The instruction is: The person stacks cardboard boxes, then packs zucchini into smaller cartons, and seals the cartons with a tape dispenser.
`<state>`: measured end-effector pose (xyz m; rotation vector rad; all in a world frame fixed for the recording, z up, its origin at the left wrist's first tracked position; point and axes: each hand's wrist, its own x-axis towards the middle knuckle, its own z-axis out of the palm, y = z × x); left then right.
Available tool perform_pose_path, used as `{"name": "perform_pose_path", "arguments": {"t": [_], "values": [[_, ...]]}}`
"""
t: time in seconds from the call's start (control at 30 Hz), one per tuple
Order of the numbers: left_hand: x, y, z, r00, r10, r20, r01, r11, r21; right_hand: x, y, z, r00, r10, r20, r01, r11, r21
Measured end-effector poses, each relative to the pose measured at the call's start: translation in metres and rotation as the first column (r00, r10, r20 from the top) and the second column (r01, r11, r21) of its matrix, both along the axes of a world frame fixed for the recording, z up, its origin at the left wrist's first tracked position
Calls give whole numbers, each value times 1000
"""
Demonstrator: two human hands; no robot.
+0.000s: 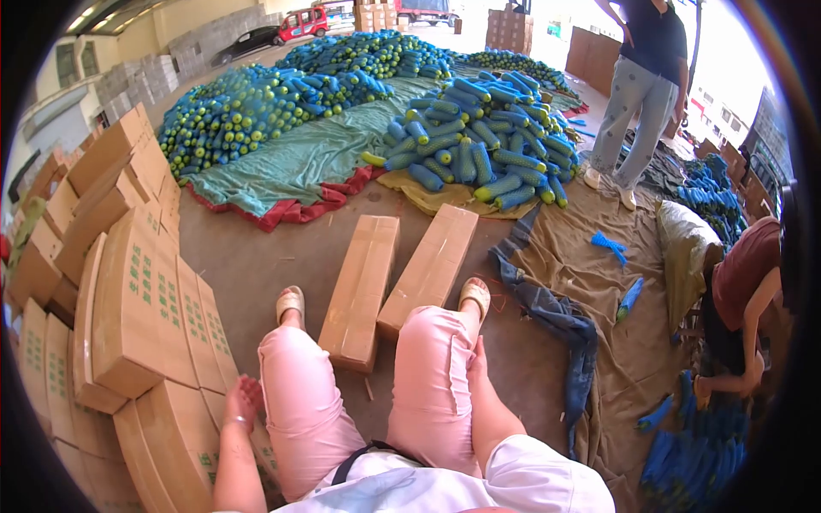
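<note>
My left hand hangs beside my left knee, its fingers loosely apart with nothing in them, close to the stacked cardboard boxes with green print. My right hand lies against the outer side of my right knee; its fingers look stretched out and are partly hidden by the leg. On the floor in front of me are two long, taped cardboard boxes, the left one between my feet and the right one near my right foot. Neither hand touches them.
Beyond the boxes lies a pile of green gourd-like vegetables in blue netting, with larger heaps behind. A person stands at the right; another bends lower right by blue-netted produce. A brown cloth covers the floor.
</note>
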<state>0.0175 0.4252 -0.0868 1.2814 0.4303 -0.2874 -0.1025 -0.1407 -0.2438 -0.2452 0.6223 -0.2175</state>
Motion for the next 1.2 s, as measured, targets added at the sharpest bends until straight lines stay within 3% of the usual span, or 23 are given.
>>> {"name": "perform_pose_path", "arguments": {"t": [0.03, 0.1, 0.13, 0.17, 0.2, 0.27, 0.33, 0.37, 0.4, 0.43, 0.47, 0.53, 0.57, 0.6, 0.67, 0.73, 0.8, 0.87, 0.9, 0.97, 1.13, 1.17, 1.2], "values": [[10, 8, 1, 996, 81, -31, -80, 997, 13, 7, 6, 17, 983, -84, -161, 88, 996, 17], [40, 14, 32, 889, 391, -240, -408, 912, -28, -16, -10, 21, 922, 110, 371, -134, 990, 40], [52, 17, 61, 929, 325, -176, -360, 903, -233, -21, -12, 20, 730, 177, 660, -282, 958, 54], [42, -16, 138, 944, 330, -27, -312, 861, -402, -25, 5, 50, 956, 99, 278, -111, 993, 28], [27, -41, 205, 947, 252, 197, -86, 794, -602, -31, 25, 96, 990, -41, -138, 29, 996, -86], [-4, -64, 298, 618, -82, 782, 665, 584, -465, -57, 22, 109, 955, -9, 295, 12, 1000, -7], [8, -61, 310, -23, -311, 950, 992, 109, 60, -67, 18, 114, 960, -17, 278, 35, 997, -63], [17, -67, 310, 84, -511, 855, 996, 71, -56, -62, 13, 102, 993, -44, 110, 58, 990, -130], [31, -66, 296, 486, -644, 591, 816, 577, -43, -53, 8, 89, 995, -89, -53, 77, 977, -199], [48, -79, 267, 642, -585, 496, 527, 806, 268, -45, 2, 71, 994, -76, -84, 62, 986, -152], [68, -93, 229, 766, -456, 453, 148, 811, 566, -40, -2, 60, 991, -65, -114, 53, 993, -102], [88, -76, 125, 719, -549, 427, -71, 553, 830, -29, -2, 59, 995, -30, -97, 21, 995, -99], [59, -87, 114, 810, -493, 318, 248, 780, 575, -23, 1, 63, 998, 18, -55, -23, 995, -94], [20, -107, 108, 863, -478, 161, 455, 876, 163, -22, 2, 66, 997, 76, -21, -77, 992, -98], [-22, -125, 141, 935, -345, -74, 337, 936, -103, -33, 9, 65, 995, 100, -13, -100, 994, -31], [-32, -84, 82, 929, -367, 40, 369, 929, -36, -50, 20, 83, 989, 84, 121, -76, 995, -68], [-46, -72, 71, 912, -354, -207, 338, 935, -108, -55, 21, 81, 996, 40, 77, -32, 994, -104], [-55, -60, 51, 916, -294, -272, 307, 952, 3, -59, 11, 50, 994, 28, 105, -19, 996, -87], [-58, -70, 62, 919, -217, -330, 249, 967, 56, -52, 18, 64, 992, -97, -79, 85, 985, -148], [-57, -80, 69, 912, -152, -381, 209, 971, 115, -42, 14, 62, 988, -100, -120, 91, 992, -83], [-18, -24, -6, 977, -92, -195, 54, 980, -190, -33, 17, 76, 998, -44, -34, 44, 999, -5], [15, 28, -43, 942, -334, -43, 263, 809, -526, -35, 16, 77, 1000, -14, -6, 14, 1000, -2], [40, 64, -70, 856, -482, 188, 439, 484, -757, -38, 14, 79, 999, 19, 30, -19, 1000, -7]]}}
